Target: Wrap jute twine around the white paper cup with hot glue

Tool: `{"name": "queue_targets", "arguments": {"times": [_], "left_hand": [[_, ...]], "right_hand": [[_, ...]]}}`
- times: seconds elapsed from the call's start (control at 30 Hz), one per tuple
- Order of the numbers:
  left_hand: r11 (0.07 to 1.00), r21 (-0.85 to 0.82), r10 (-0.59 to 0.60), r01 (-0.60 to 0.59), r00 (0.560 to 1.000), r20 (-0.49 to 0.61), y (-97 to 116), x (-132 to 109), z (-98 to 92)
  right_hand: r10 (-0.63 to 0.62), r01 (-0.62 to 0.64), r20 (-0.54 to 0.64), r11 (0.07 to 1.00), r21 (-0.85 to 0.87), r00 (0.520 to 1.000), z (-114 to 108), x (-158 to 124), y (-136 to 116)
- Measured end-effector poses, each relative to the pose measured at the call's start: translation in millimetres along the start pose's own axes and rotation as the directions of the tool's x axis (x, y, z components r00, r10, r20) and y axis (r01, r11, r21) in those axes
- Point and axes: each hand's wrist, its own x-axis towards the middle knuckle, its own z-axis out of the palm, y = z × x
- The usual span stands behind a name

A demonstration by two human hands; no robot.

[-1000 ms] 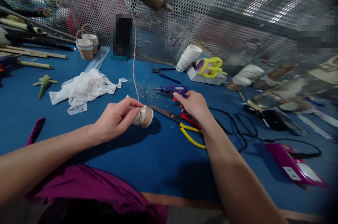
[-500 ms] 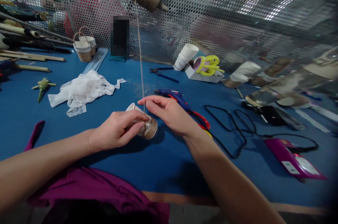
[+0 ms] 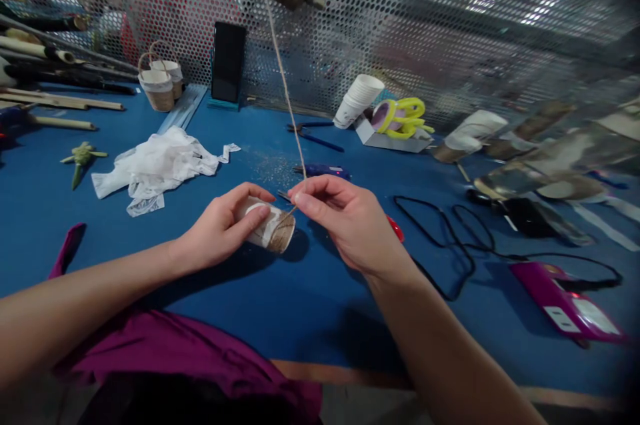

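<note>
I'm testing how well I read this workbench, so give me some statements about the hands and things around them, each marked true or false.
1. The left hand holds a paper cup. True.
2. The right hand grips a pair of pliers. False: it pinches the jute twine.
3. The glue gun lies beyond the right hand. True.
4. A green towel lies beyond the left forearm. False: crumpled white lace lies there.
5. A smartphone stands in front of the perforated panel. True.

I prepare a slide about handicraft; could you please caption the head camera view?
The right hand pinches twine beside a small, partly twine-wrapped cup held in the left hand.
</note>
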Motion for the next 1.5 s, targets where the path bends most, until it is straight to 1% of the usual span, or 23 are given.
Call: {"name": "queue_targets", "arguments": {"times": [0.1, 0.33, 0.53, 0.73, 0.8, 1.0, 1.23, 1.5], "left_hand": [[0.999, -0.015, -0.045, 0.045, 0.999, 0.016, 0.5, 0.8, 0.2], [0.998, 0.057, -0.005, 0.004, 0.999, 0.034, 0.8, -0.3, 1.1], [0.998, 0.062, -0.036, 0.033, 0.998, 0.046, 1.0, 0.4, 0.6], [0.997, 0.061, -0.053, 0.05, 0.997, 0.048, 2.0, -0.4, 0.7], [0.998, 0.056, -0.036, 0.033, 0.998, 0.05, 2.6, -1.2, 0.5], [0.991, 0.095, 0.085, -0.089, 0.995, 0.047, 4.7, -4.1, -0.7], [0.984, 0.107, 0.138, -0.142, 0.989, 0.049, 6.0, -5.5, -1.4], [0.968, 0.137, 0.206, -0.21, 0.978, 0.044, 6.1, -7.9, -2.3]], "right_hand": [[-0.024, 0.023, -0.01, 0.999, -0.037, 1.0, -0.9, -0.5, 1.3], [-0.046, 0.039, -0.048, 0.989, -0.14, 0.998, -1.4, 0.6, 4.2], [-0.069, 0.062, -0.033, 0.98, -0.192, 0.997, -2.7, -2.2, 1.7], [-0.063, 0.051, -0.048, 0.972, -0.228, 0.997, -4.0, -0.4, 5.8], [-0.052, 0.039, -0.051, 0.973, -0.229, 0.997, -3.5, 0.8, 7.0], [-0.029, 0.017, -0.045, 0.966, -0.256, 0.999, -1.5, 3.5, 7.9], [-0.01, 0.002, -0.027, 0.964, -0.266, 1.0, -0.9, 4.0, 7.4], [0.041, -0.042, -0.009, 0.97, -0.24, 0.999, 0.4, 2.6, 7.1]]}}
